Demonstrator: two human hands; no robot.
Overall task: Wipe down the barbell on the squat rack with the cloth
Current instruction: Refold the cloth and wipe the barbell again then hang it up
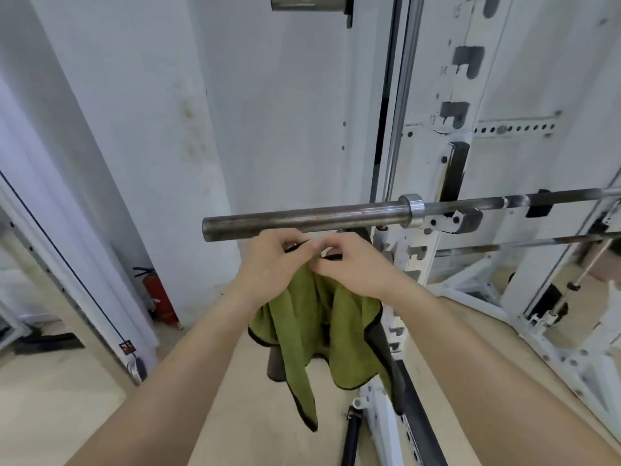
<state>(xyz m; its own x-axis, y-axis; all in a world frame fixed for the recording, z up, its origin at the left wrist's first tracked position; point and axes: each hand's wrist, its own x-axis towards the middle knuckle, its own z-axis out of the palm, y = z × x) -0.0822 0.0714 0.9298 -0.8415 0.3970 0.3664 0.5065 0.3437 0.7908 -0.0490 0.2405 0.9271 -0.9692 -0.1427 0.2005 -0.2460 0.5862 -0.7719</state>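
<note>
White walls (268, 112) stand behind the barbell (302, 218), and a pale floor (67, 398) lies far below it. The barbell rests across the white squat rack (470, 95), with its thick end poking out past the rack post. A red fire extinguisher (158, 294) sits on the floor, low down and off to the left of the barbell's end.

Both hands are just under the barbell's thick end, close together. The left hand (268, 264) and the right hand (349, 264) each pinch the top edge of the green cloth (302, 324), with fingers curled tight on it. The cloth hangs down below the barbell in loose folds. It does not seem to touch the barbell yet.

I think the wiping has not really begun. The hands look like they are getting the cloth ready to use. The thick end looks dull and smudgy. It seems the whole barbell is left to wipe: the thick end, the shiny ring (412, 210) next to it, and the long thin part running off to the right.
</note>
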